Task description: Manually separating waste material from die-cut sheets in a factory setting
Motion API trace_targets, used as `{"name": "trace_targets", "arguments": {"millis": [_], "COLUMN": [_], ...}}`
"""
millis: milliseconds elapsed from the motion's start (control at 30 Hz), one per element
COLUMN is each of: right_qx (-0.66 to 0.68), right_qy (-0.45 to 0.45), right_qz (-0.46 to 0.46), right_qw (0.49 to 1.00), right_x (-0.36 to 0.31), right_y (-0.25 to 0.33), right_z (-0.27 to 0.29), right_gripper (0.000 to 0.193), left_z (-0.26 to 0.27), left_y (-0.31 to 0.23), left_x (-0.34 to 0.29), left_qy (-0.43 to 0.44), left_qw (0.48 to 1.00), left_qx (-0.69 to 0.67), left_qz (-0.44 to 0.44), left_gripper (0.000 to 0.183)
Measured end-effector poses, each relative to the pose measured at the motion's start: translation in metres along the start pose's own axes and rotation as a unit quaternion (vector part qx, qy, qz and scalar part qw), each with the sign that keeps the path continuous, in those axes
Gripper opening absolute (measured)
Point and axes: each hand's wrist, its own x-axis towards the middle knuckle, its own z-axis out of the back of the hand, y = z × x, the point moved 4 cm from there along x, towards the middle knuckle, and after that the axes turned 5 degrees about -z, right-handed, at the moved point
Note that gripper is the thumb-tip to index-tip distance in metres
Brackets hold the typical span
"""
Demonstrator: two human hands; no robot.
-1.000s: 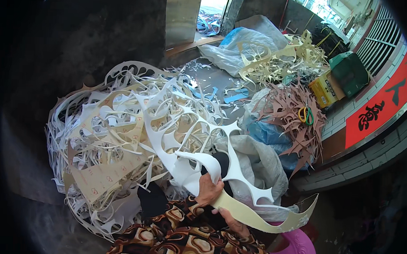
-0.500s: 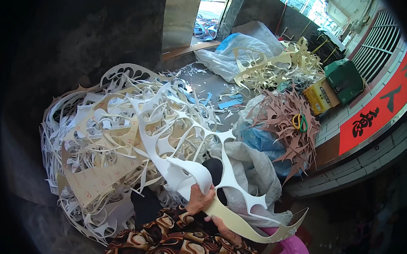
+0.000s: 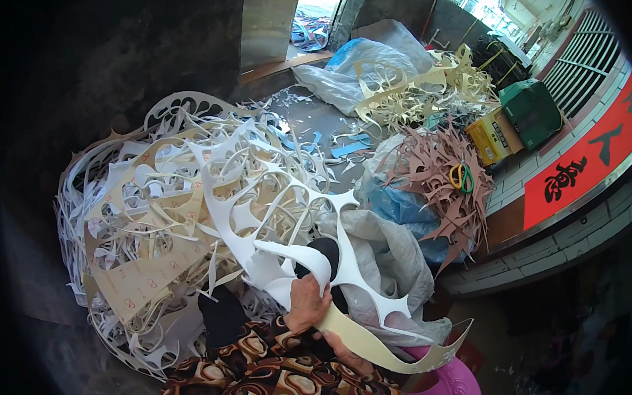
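Note:
My left hand [image 3: 307, 307] is closed on a large white foam offcut [image 3: 358, 274], a web-like sheet with rounded holes cut out. Part of the sheet curls up over the fingers, and its far end lies across the scrap pile. Just right of that hand, the offcut shows a cream underside as a long curved strip [image 3: 394, 351] with a pointed tip. My right hand [image 3: 347, 354] grips this strip low down near my lap; its fingers are partly hidden by the strip. A big heap of white and cream offcuts [image 3: 140, 247] rises at the left.
A whitish woven sack [image 3: 390, 256] stands ahead of my right hand. Beyond it, scissors [image 3: 461, 178] with yellow and green handles rest on brownish-pink scraps [image 3: 428, 166]. A pink plastic stool or chair [image 3: 455, 387] is at the lower right. Yellow and green boxes [image 3: 531, 114] line the wall.
The whole view has shifted slightly, so the scene sits a little further left and up. Both hands keep hold of the foam offcut in nearly the same place.

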Motion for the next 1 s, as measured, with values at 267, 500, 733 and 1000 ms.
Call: {"name": "trace_targets", "arguments": {"millis": [267, 500, 733, 1000], "right_qx": [0.076, 0.153, 0.183, 0.12], "right_qy": [0.057, 0.061, 0.057, 0.085], "right_qz": [-0.013, -0.027, -0.05, -0.057], "right_qw": [0.995, 0.986, 0.98, 0.988], "right_x": [0.007, 0.01, 0.006, 0.008], "right_y": [-0.002, -0.002, -0.013, -0.038], "right_z": [-0.019, -0.018, -0.025, -0.012], "right_gripper": [0.027, 0.031, 0.038, 0.04], "left_z": [-0.002, -0.012, -0.002, 0.0], "left_y": [0.006, 0.018, 0.025, 0.027], "left_x": [-0.002, -0.005, -0.012, -0.023], "left_qy": [-0.013, -0.085, -0.129, -0.05], "left_qw": [0.996, 0.98, 0.963, 0.958], "left_qx": [-0.044, -0.104, -0.142, -0.252], "left_qz": [0.075, 0.149, 0.19, 0.128], "left_gripper": [0.015, 0.018, 0.01, 0.018]}}
